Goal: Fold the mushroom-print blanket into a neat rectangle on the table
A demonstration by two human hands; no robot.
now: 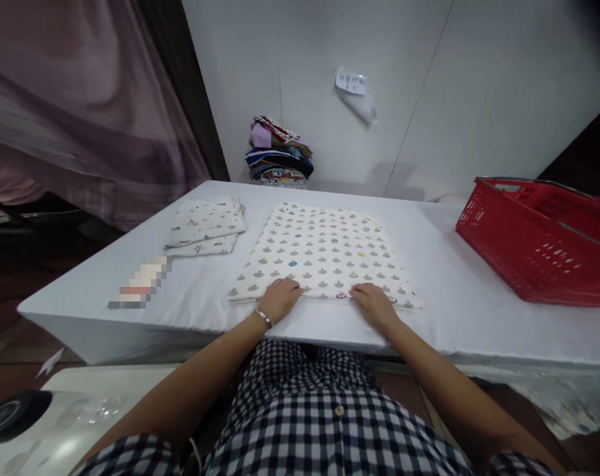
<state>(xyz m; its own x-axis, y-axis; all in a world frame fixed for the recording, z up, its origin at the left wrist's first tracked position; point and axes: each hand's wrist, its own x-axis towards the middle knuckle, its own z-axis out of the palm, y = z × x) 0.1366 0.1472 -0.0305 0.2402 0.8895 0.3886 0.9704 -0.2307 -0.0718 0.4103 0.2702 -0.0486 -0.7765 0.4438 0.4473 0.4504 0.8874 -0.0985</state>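
Note:
A white cloth [324, 248] printed with rows of grey shapes and a few coloured ones lies spread in a folded, roughly square layer on the table in front of me. My left hand [280, 299], with a metal bracelet at the wrist, is closed on its near edge, left of the middle. On the same edge, farther right, my right hand [375, 305] is also closed, fingers over the fabric. Both thumbs are mostly hidden. A second folded white cloth [205, 225] with a grey print sits to the left, apart from both hands.
A red plastic basket [538, 251] stands at the table's right side. A stack of folded fabrics [278, 152] is against the wall behind the white-covered table [200, 291]. A blurred-out item [141, 284] lies at left. A white stool or machine top [81, 410] is below left.

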